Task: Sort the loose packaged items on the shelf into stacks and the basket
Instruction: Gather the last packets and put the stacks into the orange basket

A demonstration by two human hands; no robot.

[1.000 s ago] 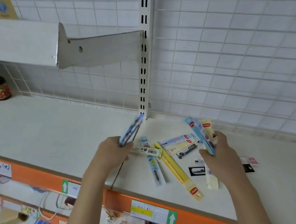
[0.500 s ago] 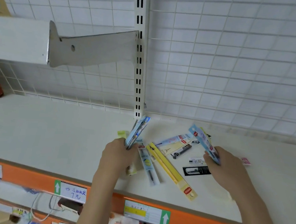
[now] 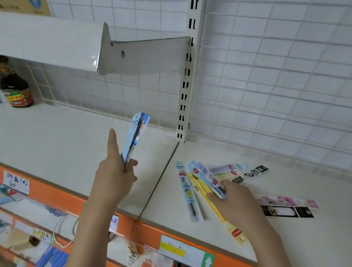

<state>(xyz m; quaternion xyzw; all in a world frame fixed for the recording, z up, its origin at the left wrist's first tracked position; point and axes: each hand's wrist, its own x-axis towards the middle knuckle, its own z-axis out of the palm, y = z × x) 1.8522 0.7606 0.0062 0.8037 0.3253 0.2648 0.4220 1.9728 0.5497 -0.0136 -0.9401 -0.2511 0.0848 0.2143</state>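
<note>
Far left, under the upper shelf (image 3: 44, 40): a dark sauce bottle (image 3: 15, 88) standing at the back, no part of the sort. Next along, the left half of the shelf (image 3: 55, 141) bare, with no stack begun on it and no basket anywhere in view. Over that bare stretch, the left hand (image 3: 116, 171), grip clenched on a thin bundle of blue pen packs (image 3: 134, 138), held upright and clear of the shelf, forefinger pointing up beside them; how many packs in the bundle, too hard to tell. Right of the shelf seam, the loose pile, unsorted: a clear pen pack (image 3: 188, 194) lying lengthwise, a long yellow pack (image 3: 217, 209) crossing toward the front edge, pale packs (image 3: 229, 168) fanned behind, a small black pack (image 3: 255, 171) near the back. Among these, the right hand (image 3: 239, 202), grip closed on a blue-and-red pack (image 3: 207, 177) tilted up off the pile. Further right, a pink pack (image 3: 287, 201) and a black-and-white pack (image 3: 286, 212) lying side by side, untouched. Judged from this: early to midway, with like items gathered in hand but nothing yet set down as a finished stack, most of the pile left, and the basket step not started as far as visible.
</note>
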